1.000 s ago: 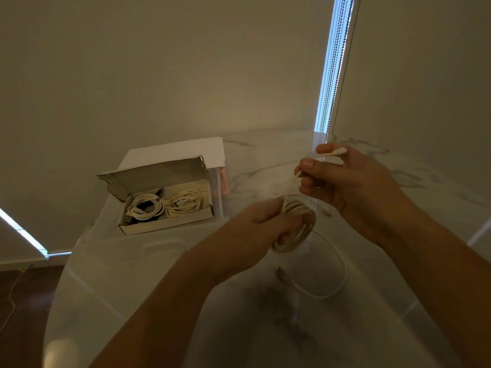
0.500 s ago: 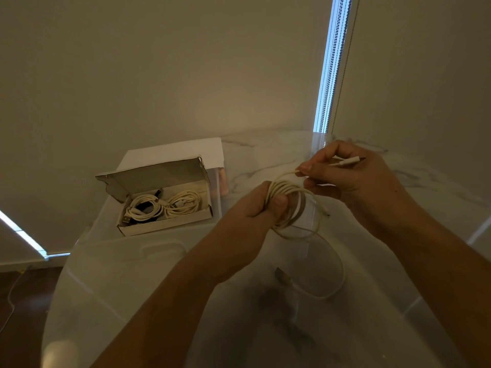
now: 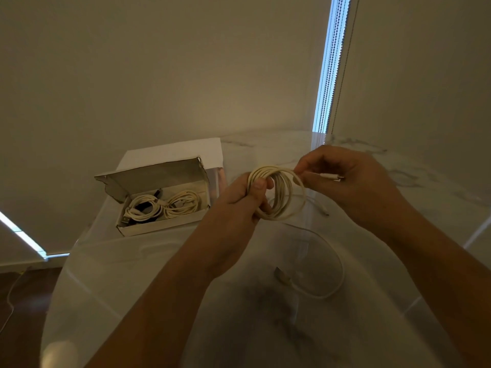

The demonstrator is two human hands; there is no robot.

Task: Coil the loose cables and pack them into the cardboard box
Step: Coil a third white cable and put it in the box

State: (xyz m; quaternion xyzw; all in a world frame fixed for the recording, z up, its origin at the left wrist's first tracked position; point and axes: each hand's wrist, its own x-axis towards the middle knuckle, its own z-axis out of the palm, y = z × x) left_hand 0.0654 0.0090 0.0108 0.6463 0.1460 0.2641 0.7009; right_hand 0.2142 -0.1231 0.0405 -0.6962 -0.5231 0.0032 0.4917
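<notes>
My left hand [image 3: 240, 201] grips a coil of white cable [image 3: 283, 193] above the round marble table, thumb pressed on the bundled loops. My right hand [image 3: 348, 184] pinches the cable's free end just right of the coil, with the small plug [image 3: 330, 177] sticking out past my fingers. The open cardboard box [image 3: 159, 224] stands at the table's far left. Inside it lie two coiled white cables [image 3: 182, 204] and a dark one [image 3: 144, 207]. Another loose white cable [image 3: 337, 264] lies curved on the table below my hands, its connector [image 3: 281, 276] pointing left.
The marble table [image 3: 132, 288] has a rounded left edge with dark floor beyond. A white sheet [image 3: 172, 154] lies behind the box. Walls close in at the back, with a bright window strip [image 3: 329, 75] at the right.
The coil has risen and gained a loop in my left hand. My right hand has brought the cable's end closer to the coil and lower.
</notes>
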